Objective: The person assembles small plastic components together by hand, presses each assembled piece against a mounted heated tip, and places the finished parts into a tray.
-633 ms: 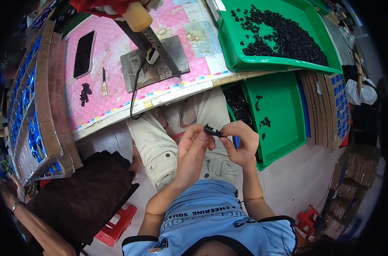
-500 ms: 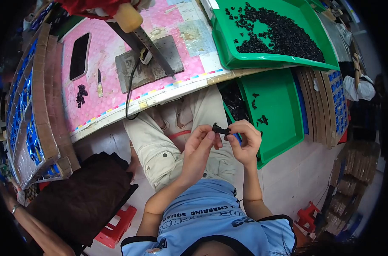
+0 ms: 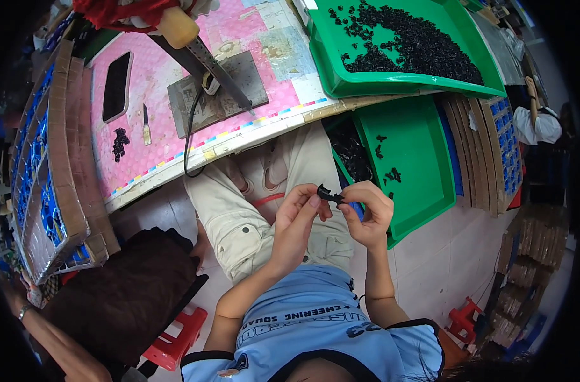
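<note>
Above my lap, a small curved black plastic part (image 3: 329, 193) is held between both hands. The fingers and thumb of my left hand (image 3: 297, 219) pinch its left end. At its other end, the thumb and forefinger of my right hand (image 3: 370, 213) close on it. Whether a second small piece sits in the right fingertips I cannot tell. To the right of my hands, a lower green tray (image 3: 423, 191) holds several loose black parts (image 3: 392, 174). A larger green tray (image 3: 341, 86) on the bench carries a big heap of small black pieces (image 3: 423, 48).
On the pink-covered bench (image 3: 156, 127) lie a phone (image 3: 116, 89), a small knife (image 3: 146, 127) and a little pile of black pieces (image 3: 120, 144). A metal stand (image 3: 220, 79) rises from a plate. Cardboard crates (image 3: 67, 153) stand left, a red stool (image 3: 178, 340) below. Another person's forearm (image 3: 60, 344) shows lower left.
Both hands stay nearly in place around the black part, which has tilted slightly. The bench and trays have shifted a little in the view.
</note>
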A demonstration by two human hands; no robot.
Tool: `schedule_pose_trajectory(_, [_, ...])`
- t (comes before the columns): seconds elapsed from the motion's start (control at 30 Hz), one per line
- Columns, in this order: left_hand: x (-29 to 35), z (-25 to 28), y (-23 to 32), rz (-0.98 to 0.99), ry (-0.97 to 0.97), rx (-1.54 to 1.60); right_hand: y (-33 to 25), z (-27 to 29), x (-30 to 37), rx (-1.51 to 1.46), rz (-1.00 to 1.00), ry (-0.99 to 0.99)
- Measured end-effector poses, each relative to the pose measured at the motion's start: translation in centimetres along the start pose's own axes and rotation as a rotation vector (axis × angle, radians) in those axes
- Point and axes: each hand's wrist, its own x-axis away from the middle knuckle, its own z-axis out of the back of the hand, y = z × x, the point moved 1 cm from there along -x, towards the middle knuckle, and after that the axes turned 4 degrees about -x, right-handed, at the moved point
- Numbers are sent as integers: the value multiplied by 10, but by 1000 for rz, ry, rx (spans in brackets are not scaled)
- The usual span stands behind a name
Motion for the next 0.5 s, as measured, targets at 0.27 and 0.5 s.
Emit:
schedule_pose_trajectory(0.27, [1,5,-7,18,-19,-42,40,8,15,-78,-192,179])
schedule_pose_trajectory(0.5, [7,15,-20,121,-64,-18,277,134,117,131,-869,792])
